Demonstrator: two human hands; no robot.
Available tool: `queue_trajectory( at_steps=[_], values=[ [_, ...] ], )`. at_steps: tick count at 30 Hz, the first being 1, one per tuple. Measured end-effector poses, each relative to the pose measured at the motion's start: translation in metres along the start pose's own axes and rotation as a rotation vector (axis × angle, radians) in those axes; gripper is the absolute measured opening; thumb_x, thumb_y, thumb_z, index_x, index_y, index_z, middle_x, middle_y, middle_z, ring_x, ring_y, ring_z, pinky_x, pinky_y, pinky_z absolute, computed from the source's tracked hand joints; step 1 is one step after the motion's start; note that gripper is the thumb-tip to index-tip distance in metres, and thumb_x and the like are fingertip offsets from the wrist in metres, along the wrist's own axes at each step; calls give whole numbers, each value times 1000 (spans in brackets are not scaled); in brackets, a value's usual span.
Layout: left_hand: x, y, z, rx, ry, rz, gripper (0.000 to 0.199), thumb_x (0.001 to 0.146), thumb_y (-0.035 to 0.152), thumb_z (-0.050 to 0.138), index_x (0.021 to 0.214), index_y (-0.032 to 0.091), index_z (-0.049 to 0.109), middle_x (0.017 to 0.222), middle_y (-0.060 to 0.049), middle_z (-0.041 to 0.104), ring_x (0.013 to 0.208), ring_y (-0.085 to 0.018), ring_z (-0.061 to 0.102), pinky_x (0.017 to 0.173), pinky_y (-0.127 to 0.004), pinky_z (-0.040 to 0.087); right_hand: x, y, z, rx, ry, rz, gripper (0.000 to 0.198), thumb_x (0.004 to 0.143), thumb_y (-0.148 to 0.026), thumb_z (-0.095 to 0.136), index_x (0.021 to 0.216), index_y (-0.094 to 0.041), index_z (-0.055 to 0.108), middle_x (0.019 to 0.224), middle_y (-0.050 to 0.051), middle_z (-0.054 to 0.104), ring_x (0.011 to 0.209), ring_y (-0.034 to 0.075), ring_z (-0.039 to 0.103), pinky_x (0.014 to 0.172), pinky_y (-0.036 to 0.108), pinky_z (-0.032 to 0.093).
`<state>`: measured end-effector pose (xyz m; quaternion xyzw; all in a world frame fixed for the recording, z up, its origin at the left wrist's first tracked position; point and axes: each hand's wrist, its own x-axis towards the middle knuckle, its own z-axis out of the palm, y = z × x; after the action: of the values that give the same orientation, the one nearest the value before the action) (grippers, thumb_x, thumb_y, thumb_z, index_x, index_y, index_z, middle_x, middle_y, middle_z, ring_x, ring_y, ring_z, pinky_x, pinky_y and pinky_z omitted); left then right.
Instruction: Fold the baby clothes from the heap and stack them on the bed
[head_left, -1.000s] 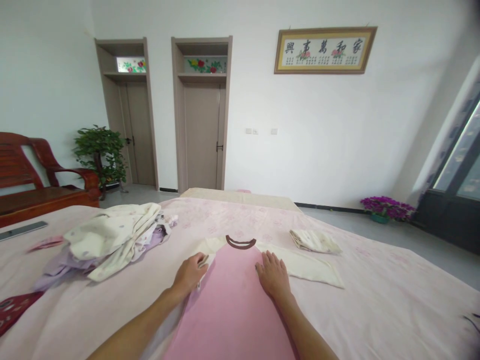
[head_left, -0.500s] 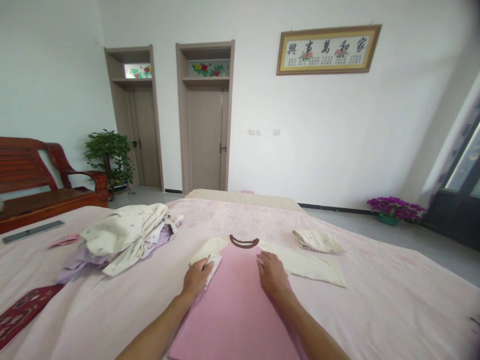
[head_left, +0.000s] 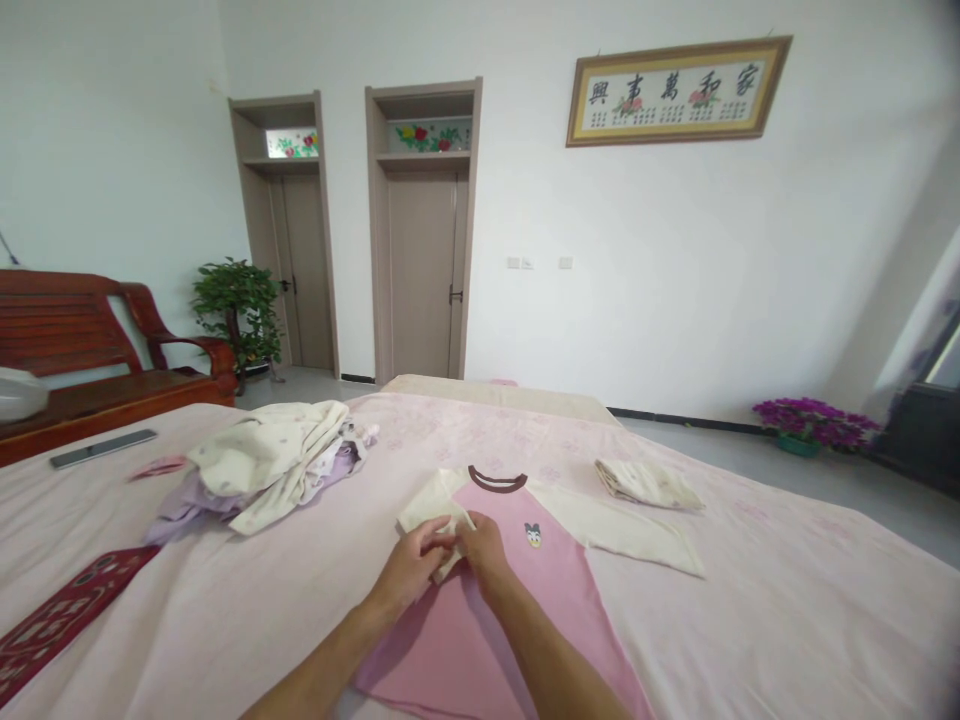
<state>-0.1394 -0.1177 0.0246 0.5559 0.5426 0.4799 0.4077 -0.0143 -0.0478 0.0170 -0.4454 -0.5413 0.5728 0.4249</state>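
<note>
A pink shirt (head_left: 566, 600) with cream sleeves and a brown collar lies flat in front of me, a small cartoon duck face on its chest. Its right-hand sleeve stretches out flat, while the left-hand sleeve (head_left: 426, 497) is bent inward over the body. My left hand (head_left: 411, 568) is closed on that folded sleeve. Right beside it, my right hand (head_left: 484, 548) pinches the same sleeve's fabric, fingers pointing toward the left. The two hands almost touch, and the fingertips partly hide the cloth between them.
A rumpled pile of cream and lilac clothes (head_left: 262, 465) lies at the left, near a phone (head_left: 103, 449) and a red patterned cloth or mat (head_left: 75, 615). One folded cream garment (head_left: 649, 483) rests to the right on the pink bedspread (head_left: 810, 600).
My right hand has moved left from the shirt's chest to the folded sleeve, uncovering the duck face. My left hand stays at the sleeve. The view has shifted slightly left.
</note>
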Motion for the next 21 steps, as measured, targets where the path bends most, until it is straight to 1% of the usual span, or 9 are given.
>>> queue_trajectory(
  at_steps=[2,4,6,8,10,14,18,21],
  values=[
    [-17,4,-20,245,80,-6,41,81,32,52,120,19,60,105,-8,70,90,-19,65,76,-27,47,5,-2,-4,32,62,8,17,62,-25,57,74,-16,63,55,-2,59,56,14,53,49,21,37],
    [-38,7,-39,561,138,0,28,84,35,49,104,22,63,98,-5,70,89,-18,64,76,-27,43,10,-8,-12,73,89,31,23,61,-22,55,81,-15,65,57,-2,62,56,15,55,49,22,39],
    [-59,9,-52,812,135,-48,23,85,40,48,92,23,62,90,-3,69,84,-19,63,70,-27,39,16,-17,-20,127,68,68,31,61,-19,54,89,-15,66,61,-1,64,56,15,57,49,23,42],
    [-75,9,-58,949,103,-112,25,84,46,49,85,24,60,85,-2,68,78,-20,63,65,-28,35,21,-30,-29,192,29,90,37,60,-16,54,95,-15,66,67,1,67,58,16,60,51,24,46],
    [-85,8,-57,1008,61,-145,23,81,47,52,81,24,58,81,-1,67,75,-20,62,62,-28,31,27,-44,-37,256,-12,87,41,59,-13,55,98,-15,66,72,2,69,62,16,62,55,24,49],
    [-90,7,-48,1017,36,-158,8,76,31,52,74,24,56,78,0,67,75,-20,60,62,-28,27,36,-70,-52,349,-39,52,45,62,-12,58,106,-14,66,76,4,71,67,18,66,61,27,53],
    [-88,18,-39,911,38,-163,5,77,27,50,76,25,53,76,2,66,73,-18,59,60,-27,27,45,-87,-72,399,27,17,49,65,-13,59,114,-12,64,75,5,72,66,19,67,62,29,54],
    [-88,35,-26,872,19,-90,4,77,24,48,79,25,52,74,3,64,70,-15,58,59,-25,28,50,-93,-93,410,115,-23,52,66,-14,61,118,-12,63,73,3,72,64,18,66,60,28,54]
  ],
)
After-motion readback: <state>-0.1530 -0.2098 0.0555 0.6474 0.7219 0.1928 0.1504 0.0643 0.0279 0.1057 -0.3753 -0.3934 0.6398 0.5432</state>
